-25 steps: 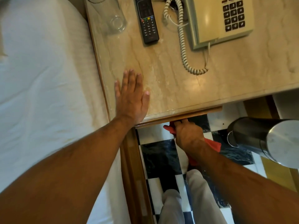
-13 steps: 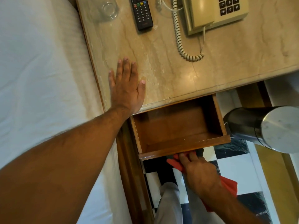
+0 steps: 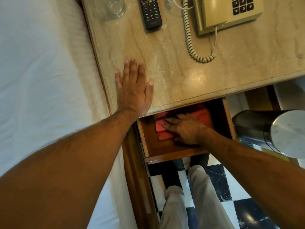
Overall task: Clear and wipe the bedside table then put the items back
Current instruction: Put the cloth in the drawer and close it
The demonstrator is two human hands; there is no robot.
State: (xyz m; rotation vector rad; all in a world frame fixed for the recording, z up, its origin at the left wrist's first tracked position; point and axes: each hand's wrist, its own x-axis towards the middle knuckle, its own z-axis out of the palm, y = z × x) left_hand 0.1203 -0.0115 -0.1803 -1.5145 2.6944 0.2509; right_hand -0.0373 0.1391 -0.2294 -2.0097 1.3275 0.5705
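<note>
Red cloth (image 3: 166,129) lies inside the open drawer (image 3: 175,154), our right hand (image 3: 186,129) pressing it flat to wipe; our left hand (image 3: 133,90), fingers straight, steadies the table (image 3: 181,66) above the drawer.

Warm, yellowish indoor light, moderately bright; a soft glare patch sits on the marble table (image 3: 196,76) and another on the steel bin (image 3: 283,129); the open drawer (image 3: 165,151) lies in deep shadow; the right hand (image 3: 186,129) looks slightly motion-blurred, perhaps; wide-angle bending stretches the forearms at the edges.
</note>
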